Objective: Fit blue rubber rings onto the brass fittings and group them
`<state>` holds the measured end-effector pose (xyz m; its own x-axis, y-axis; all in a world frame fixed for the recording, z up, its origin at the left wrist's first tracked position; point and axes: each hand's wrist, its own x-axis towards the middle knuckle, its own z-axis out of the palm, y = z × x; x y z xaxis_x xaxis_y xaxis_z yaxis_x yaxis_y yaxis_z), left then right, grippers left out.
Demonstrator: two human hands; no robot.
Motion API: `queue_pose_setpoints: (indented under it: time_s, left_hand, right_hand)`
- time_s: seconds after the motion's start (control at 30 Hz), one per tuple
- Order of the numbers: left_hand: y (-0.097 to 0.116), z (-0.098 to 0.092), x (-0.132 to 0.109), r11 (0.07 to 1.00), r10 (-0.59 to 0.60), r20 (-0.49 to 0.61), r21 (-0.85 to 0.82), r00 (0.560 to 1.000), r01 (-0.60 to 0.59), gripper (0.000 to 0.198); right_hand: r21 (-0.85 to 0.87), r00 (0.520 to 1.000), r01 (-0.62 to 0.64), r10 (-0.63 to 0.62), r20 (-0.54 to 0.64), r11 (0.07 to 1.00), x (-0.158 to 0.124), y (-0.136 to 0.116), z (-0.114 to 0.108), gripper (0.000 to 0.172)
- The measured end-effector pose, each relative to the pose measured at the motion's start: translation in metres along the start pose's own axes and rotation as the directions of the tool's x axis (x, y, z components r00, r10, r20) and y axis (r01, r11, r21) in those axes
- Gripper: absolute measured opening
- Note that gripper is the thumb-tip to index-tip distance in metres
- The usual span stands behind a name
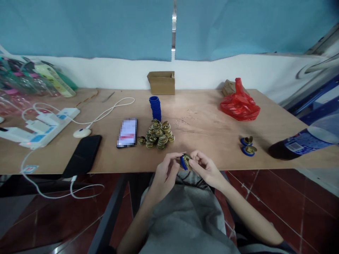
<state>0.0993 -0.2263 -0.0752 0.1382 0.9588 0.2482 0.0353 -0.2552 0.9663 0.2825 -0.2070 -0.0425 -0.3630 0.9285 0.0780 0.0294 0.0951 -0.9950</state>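
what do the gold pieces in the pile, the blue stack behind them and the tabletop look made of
Gold pieces: likely brass-coloured metal, glossy, with bright glints.
Blue stack: probably plastic, uniform saturated colour, dull sheen.
Tabletop: looks like plywood or wood board, matt, pale tan with faint grain.

Small brass-and-blue round fitting (185, 161) — largely covered by the fingertips of the left hand (166, 171) and right hand (205, 168); its form cannot be made out. Pale phone screen (128, 132) on the desk (206, 116): blurred, unreadable. Heap of small brass parts (158, 135) — single pieces too small to tell apart. Dark plastic bottle with blue label (304, 141): cut off by the right edge. Crumpled clear plastic bags (18, 83): cut off at the left edge.
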Motion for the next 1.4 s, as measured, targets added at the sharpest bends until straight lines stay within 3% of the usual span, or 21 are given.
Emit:
queue_pose_setpoints:
  time_s: [0.17, 0.47, 0.57, 0.67, 0.77, 0.83, 0.93, 1.1, 1.2, 1.4]
  left_hand:
    - [-0.002, 0.009, 0.0, 0.991, -0.043, -0.047, -0.131, 0.998, 0.037, 0.044]
    - [-0.003, 0.017, -0.002, 0.997, 0.074, -0.229, 0.003, 0.971, -0.075, 0.038]
    - [-0.002, 0.009, 0.0, 0.991, 0.119, -0.31, 0.092, 0.943, -0.095, 0.04]
    - [0.005, -0.014, 0.011, 0.955, 0.246, -0.354, 0.25, 0.902, -0.163, 0.042]
    - [0.021, -0.046, 0.038, 0.879, 0.381, -0.367, 0.429, 0.848, -0.209, 0.04]
    - [0.033, -0.067, 0.066, 0.836, 0.394, -0.332, 0.517, 0.857, -0.184, 0.039]
    - [0.046, -0.09, 0.12, 0.817, 0.424, -0.361, 0.549, 0.831, -0.178, 0.039]
    - [0.04, -0.112, 0.199, 0.77, 0.393, -0.286, 0.623, 0.874, -0.142, 0.046]
    - [0.029, -0.117, 0.22, 0.743, 0.374, -0.25, 0.657, 0.893, -0.127, 0.046]
    - [0.023, -0.116, 0.229, 0.728, 0.346, -0.259, 0.681, 0.902, -0.084, 0.045]
  right_hand:
    - [-0.054, 0.997, 0.058, -0.06, -0.049, 0.997, -0.003, 0.011, 0.003, 0.033]
    - [-0.239, 0.945, 0.186, -0.24, -0.223, 0.953, -0.006, 0.03, 0.01, 0.018]
    - [-0.314, 0.912, 0.173, -0.272, -0.307, 0.934, -0.003, 0.032, 0.006, 0.017]
    - [-0.353, 0.907, 0.123, -0.25, -0.339, 0.927, 0.002, 0.037, 0.0, 0.018]
    - [-0.421, 0.916, 0.106, -0.253, -0.311, 0.901, 0.007, 0.042, -0.004, 0.018]
    - [-0.467, 0.921, 0.113, -0.269, -0.282, 0.877, 0.009, 0.044, -0.005, 0.017]
    - [-0.486, 0.928, 0.108, -0.263, -0.264, 0.867, 0.01, 0.045, -0.005, 0.016]
    - [-0.482, 0.931, 0.102, -0.254, -0.262, 0.87, 0.01, 0.045, -0.006, 0.017]
    - [-0.49, 0.933, 0.108, -0.259, -0.251, 0.865, 0.01, 0.045, -0.005, 0.016]
    - [-0.492, 0.937, 0.109, -0.255, -0.24, 0.864, 0.01, 0.044, -0.005, 0.017]
